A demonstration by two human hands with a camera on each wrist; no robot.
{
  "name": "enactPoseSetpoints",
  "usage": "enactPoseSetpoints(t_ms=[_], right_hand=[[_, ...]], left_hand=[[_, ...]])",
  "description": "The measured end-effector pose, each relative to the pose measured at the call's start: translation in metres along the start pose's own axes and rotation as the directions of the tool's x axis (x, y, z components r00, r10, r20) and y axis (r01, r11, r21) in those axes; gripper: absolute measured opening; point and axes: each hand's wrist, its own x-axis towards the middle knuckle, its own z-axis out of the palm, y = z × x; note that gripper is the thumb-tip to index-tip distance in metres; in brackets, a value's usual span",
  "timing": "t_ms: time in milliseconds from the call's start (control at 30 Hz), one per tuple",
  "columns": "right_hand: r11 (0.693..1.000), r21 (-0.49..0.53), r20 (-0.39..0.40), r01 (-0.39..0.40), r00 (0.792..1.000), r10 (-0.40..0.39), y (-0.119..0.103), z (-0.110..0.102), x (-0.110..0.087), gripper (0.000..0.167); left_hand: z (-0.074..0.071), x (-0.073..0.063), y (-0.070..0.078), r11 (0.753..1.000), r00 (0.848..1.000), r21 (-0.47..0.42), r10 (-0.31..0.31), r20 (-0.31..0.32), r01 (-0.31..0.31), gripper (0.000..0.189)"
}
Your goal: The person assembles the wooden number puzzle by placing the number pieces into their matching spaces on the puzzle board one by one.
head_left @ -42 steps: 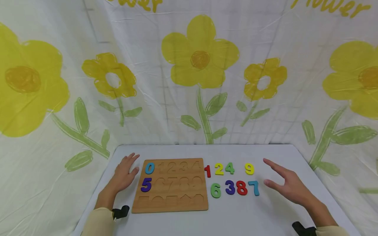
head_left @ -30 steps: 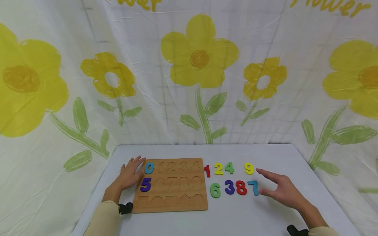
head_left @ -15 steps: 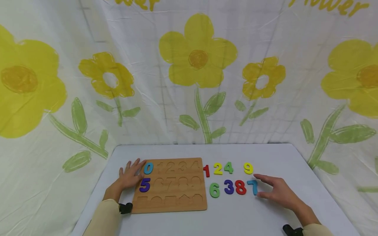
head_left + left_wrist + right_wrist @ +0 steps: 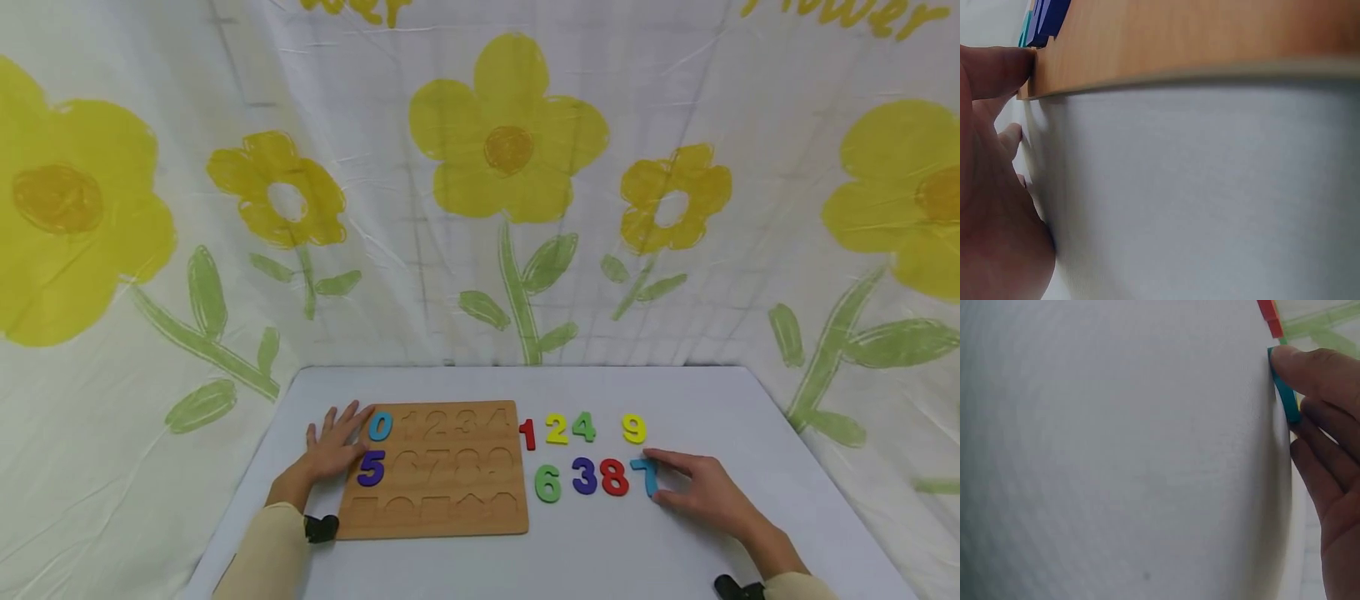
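Observation:
In the head view my left hand [image 4: 330,450] lies at the left edge of a wooden number board [image 4: 435,523], fingers spread. Its thumb [image 4: 1004,70] touches the board's edge in the left wrist view. A blue 0 [image 4: 380,426] and a purple 5 [image 4: 371,468] sit in the board's left recesses. My right hand [image 4: 705,490] pinches a blue number 7 [image 4: 649,478] between thumb and index finger, right of the other loose numbers. The right wrist view shows the thumb on one end of the blue 7 [image 4: 1285,390], which is low at the table.
Loose numbers lie right of the board: red 1 [image 4: 528,434], yellow 2 [image 4: 557,429], green 4 [image 4: 584,427], yellow 9 [image 4: 633,428], green 6 [image 4: 547,483], purple 3 [image 4: 584,476] and red 8 [image 4: 614,477]. A flower-printed curtain [image 4: 390,317] hangs behind the white table [image 4: 600,558].
My right hand has come in leftward and its thumb and index finger have closed on the blue 7. My left hand has moved right to the board's edge.

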Motion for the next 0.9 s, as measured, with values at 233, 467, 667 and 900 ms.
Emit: enactPoseSetpoints(t_ms=[233,467,667,900], right_hand=[[0.999,-0.05,-0.071,0.022,0.997,-0.025,-0.006,0.001,-0.005,0.063],[1.0,-0.021,-0.156,0.018,0.988,-0.021,-0.031,-0.008,-0.012,0.064],[1.0,0.01,-0.205,0.019,0.979,-0.017,-0.069,-0.015,-0.015,0.064],[0.998,0.027,-0.245,0.065,0.968,-0.056,-0.107,-0.018,-0.012,0.06]], left_hand=[[-0.002,-0.002,0.004,1.0,1.0,-0.005,-0.007,-0.002,0.007,0.072],[-0.006,-0.007,0.009,1.0,1.0,-0.025,-0.007,0.002,0.007,0.072],[-0.004,-0.005,0.005,1.0,1.0,-0.005,-0.004,-0.01,0.004,0.07],[-0.003,-0.005,0.005,1.0,1.0,-0.012,0.004,-0.013,-0.004,0.071]])
